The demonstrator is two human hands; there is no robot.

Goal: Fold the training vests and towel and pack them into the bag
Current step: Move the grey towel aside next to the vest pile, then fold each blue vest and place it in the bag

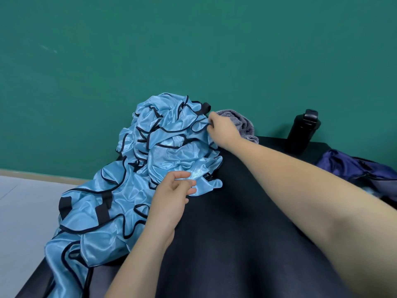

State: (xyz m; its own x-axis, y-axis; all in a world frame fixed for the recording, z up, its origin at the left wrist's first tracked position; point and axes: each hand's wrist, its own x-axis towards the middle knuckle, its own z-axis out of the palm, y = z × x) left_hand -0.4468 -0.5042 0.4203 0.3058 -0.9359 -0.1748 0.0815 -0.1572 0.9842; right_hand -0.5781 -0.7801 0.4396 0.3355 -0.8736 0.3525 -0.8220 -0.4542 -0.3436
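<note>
On dark table [236,222], rt hand [222,130] reaching far — pinching vests [171,153] by trim, lt hand [171,192] at near edge — grip unclear.

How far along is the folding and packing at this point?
Nothing looks done: the vests lie in a crumpled pile, the towel bunched behind it, the bag off to the right. In hand: the right hand pinches a vest edge at the top; the left hand touches the near edge, grip unclear. All folding and packing remains.
</note>
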